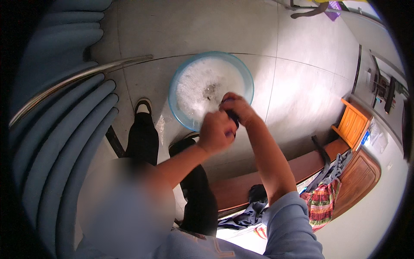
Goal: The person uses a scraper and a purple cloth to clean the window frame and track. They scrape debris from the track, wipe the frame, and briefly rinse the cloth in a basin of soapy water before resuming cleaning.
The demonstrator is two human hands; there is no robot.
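A round blue plastic basin [172, 110] of water with white suds stands on the floor in front of me. Over its near right edge, my right hand [237, 107] grips a bunched dark purple item, apparently wet cloth [232, 118]. My left hand [216, 132] is closed on the lower part of the same item, close against the right hand. Motion blur and my fingers hide much of its shape. A greyish patch shows among the suds near the basin's middle.
Blue ribbed curtain-like folds [74, 136] and a metal rail [64, 81] stand at left. My shod feet are beside the basin. At lower right, a wooden bench [236, 187] holds clothes and a plaid cloth [323, 200]; a small wooden cabinet [352, 124] stands at its far end.
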